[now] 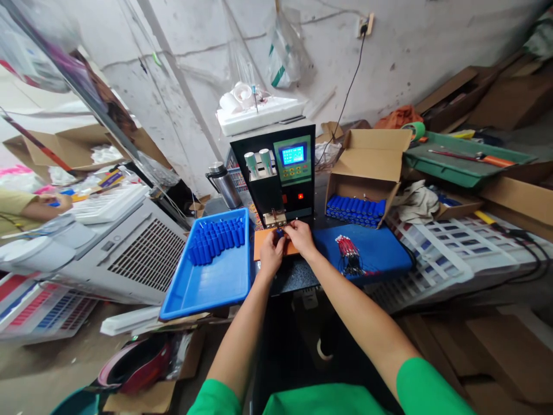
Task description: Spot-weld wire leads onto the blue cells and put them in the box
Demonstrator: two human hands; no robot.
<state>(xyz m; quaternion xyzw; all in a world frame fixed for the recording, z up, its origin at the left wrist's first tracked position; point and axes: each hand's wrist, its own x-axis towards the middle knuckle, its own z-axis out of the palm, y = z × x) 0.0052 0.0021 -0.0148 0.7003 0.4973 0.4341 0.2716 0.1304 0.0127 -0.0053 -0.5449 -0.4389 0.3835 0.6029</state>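
My left hand [272, 251] is closed around a small blue battery cell [280, 233] under the electrodes [275, 218] of a black spot welder [254, 199]. Fingers hide most of that cell. Right beside it, my right hand [301, 236] pinches with thumb and forefinger close to the cell's end; what sits between those fingertips is too small to make out. Beneath both hands lies an orange pad [260, 242]. On the welder, a lit blue display [293, 154] and a red light [300, 196] show.
At left, a blue tray [207, 288] holds many blue cells [216, 239]. To the right, a cardboard box [367, 155] contains more cells, and red and black wire leads [349, 253] lie on a blue mat [389, 251]. A steel flask [224, 184] stands behind. Another person's hand [60, 202] shows far left.
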